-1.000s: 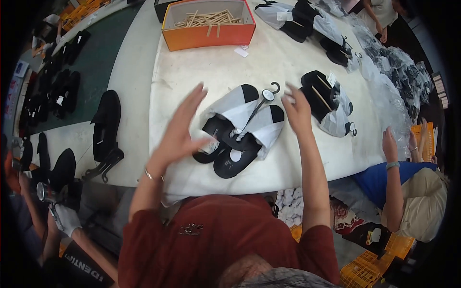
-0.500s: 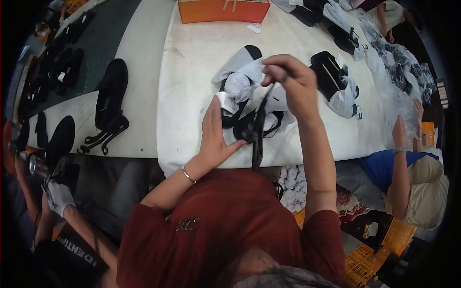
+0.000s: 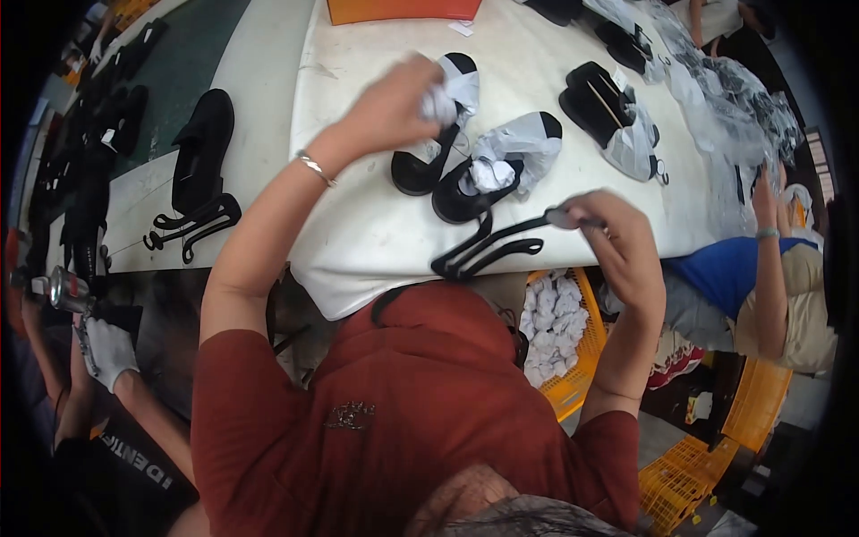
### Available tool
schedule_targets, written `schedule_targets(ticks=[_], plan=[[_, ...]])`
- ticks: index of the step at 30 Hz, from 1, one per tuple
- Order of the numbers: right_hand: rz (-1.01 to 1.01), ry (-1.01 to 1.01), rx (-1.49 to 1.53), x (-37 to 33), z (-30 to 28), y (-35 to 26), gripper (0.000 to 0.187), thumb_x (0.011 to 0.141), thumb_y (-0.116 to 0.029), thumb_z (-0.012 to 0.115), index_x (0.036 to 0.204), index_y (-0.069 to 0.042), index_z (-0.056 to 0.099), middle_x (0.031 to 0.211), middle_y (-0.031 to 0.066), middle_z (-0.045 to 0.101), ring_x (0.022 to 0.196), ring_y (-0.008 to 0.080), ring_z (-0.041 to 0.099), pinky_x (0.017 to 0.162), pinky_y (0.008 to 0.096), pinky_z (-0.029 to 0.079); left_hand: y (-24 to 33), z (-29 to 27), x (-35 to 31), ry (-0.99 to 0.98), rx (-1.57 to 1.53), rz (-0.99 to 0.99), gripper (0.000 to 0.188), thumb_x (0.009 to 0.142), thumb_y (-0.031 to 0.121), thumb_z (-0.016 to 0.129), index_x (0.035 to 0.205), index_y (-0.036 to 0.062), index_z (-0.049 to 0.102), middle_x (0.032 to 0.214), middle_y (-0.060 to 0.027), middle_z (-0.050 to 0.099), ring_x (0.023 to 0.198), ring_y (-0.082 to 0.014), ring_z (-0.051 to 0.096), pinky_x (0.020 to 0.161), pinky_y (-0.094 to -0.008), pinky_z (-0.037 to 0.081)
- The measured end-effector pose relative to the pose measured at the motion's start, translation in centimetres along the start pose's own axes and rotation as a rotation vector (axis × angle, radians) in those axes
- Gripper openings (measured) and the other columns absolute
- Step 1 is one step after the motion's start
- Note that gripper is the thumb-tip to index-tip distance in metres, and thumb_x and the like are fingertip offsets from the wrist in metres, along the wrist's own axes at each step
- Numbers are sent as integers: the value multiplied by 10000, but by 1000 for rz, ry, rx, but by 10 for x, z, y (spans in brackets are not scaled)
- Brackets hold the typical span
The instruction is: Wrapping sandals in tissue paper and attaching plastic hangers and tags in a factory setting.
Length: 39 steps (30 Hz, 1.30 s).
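Note:
Two black shoes lie side by side on the white table. White tissue wraps the toe of the left shoe [image 3: 419, 172] and of the right shoe [image 3: 459, 199]. A crumpled paper ball [image 3: 492, 176] sits in the right shoe's opening. Over the left shoe, my left hand [image 3: 394, 103], blurred by motion, has its fingers closed around another white paper ball [image 3: 438, 106]. My right hand [image 3: 617, 234] pinches one end of a black plastic shoe hanger [image 3: 497, 246]. The hanger's branched arms rest near the table's front edge, just below the right shoe.
A black shoe [image 3: 202, 152] with another hanger [image 3: 201, 224] lies on the left table. A wrapped pair [image 3: 608, 112] lies to the right, near heaped clear plastic bags [image 3: 734, 107]. An orange box [image 3: 403, 9] stands at the far edge; a yellow crate [image 3: 586, 331] of paper balls is below. Co-workers flank me.
My left hand has moved up from the left shoe's side to the paper ball. My right hand has come down and right with the hanger, now lowered to the table edge. The view has shifted slightly.

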State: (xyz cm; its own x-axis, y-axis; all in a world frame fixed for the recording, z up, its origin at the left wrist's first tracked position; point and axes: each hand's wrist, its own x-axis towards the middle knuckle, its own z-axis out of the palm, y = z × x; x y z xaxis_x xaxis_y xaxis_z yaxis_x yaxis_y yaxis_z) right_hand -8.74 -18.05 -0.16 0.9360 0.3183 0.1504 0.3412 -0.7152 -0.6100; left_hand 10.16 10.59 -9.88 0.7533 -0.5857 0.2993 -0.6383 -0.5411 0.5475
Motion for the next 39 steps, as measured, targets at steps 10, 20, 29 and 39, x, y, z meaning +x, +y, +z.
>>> schedule_targets(ticks=[10,20,29,39], plan=[[-378,-343,421,-30,110,-25,235,822,-18,656,1056,-41,668,1069,120,642,959,317,659,817,386,544,100,27,26,-396,256,431,243,859,211,620,1003,31,698,1022,-144,676,891,-335,679,768,-428,529],[-401,-30,282,-77,134,-18,321,778,-11,619,1093,-52,665,1137,121,662,978,326,676,820,396,568,90,59,30,-499,549,336,131,798,111,656,861,69,763,913,-134,742,869,-315,732,681,-425,563],[290,790,1241,-66,156,48,146,959,-102,614,1049,9,639,900,76,672,679,118,589,671,251,490,100,32,44,-261,403,325,187,795,139,627,921,16,690,995,-177,697,931,-364,674,825,-441,545],[307,886,987,-74,240,91,535,965,-54,555,1463,-10,366,1063,101,650,755,179,656,661,300,554,264,118,-6,-320,-426,473,379,857,172,732,1212,54,666,1264,-126,630,1033,-266,679,876,-391,554]])
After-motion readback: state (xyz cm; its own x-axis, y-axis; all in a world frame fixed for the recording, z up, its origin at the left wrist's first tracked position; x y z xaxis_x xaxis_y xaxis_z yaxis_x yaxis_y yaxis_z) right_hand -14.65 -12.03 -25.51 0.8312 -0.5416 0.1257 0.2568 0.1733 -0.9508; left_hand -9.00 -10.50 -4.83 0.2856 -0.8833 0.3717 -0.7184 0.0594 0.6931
